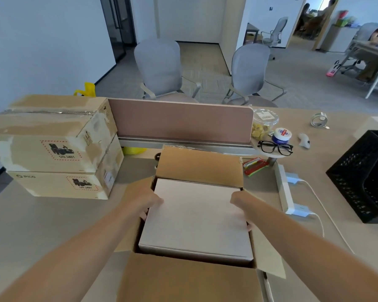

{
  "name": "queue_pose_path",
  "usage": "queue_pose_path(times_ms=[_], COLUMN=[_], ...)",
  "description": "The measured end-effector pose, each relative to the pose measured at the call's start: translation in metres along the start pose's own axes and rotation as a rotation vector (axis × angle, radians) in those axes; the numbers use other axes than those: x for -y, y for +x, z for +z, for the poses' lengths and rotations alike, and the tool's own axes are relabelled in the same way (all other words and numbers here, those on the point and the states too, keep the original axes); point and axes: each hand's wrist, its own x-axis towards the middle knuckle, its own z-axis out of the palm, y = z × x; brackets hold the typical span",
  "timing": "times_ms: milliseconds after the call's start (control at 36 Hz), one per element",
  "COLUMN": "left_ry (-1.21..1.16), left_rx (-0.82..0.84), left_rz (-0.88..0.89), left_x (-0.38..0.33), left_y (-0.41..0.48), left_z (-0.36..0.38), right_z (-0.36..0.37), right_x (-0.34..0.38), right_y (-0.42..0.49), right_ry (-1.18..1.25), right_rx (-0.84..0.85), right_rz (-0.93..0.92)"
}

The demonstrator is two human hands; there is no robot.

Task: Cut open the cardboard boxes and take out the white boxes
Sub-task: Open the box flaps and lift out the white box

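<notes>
White box: sits in the open cardboard box at dead centre, its top raised above the rim, flaps folded out all round.
Left hand: clamped on the white box's edge at 9 o'clock, fingers tucked down between it and the carton wall.
Right hand: same story at 3 o'clock, wrapped over the opposite edge.
Why this hold: a grip on both sides should keep the snug box level as it lifts out, I'd judge.
Still waiting: two taped cartons stacked at 10 o'clock, tape unbroken on the top one.
Beyond: glasses at 2 o'clock, black crate at 3.
Hidden: fingertips, the white box's lower sides and any cutter are all out of sight.
</notes>
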Motion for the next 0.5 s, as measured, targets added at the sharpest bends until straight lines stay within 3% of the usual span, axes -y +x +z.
queue_pose_path(times_ms=[222, 389, 500], left_ry=[-0.01, -0.027, -0.053], left_rx=[-0.044, -0.049, -0.073], left_rz=[0.078, 0.144, 0.197], left_x=[-0.026, -0.058, -0.075], left_y=[-0.016, -0.04, -0.071], left_z=[-0.018, -0.049, -0.08], right_z=[-0.03, -0.061, -0.08], right_x=[0.018, 0.038, 0.062], right_y=[-0.024, -0.053, -0.077], right_ry=[-0.029, 0.024, 0.012], right_rx=[-0.028, -0.015, -0.01], right_rz=[-0.104, -0.02, -0.085])
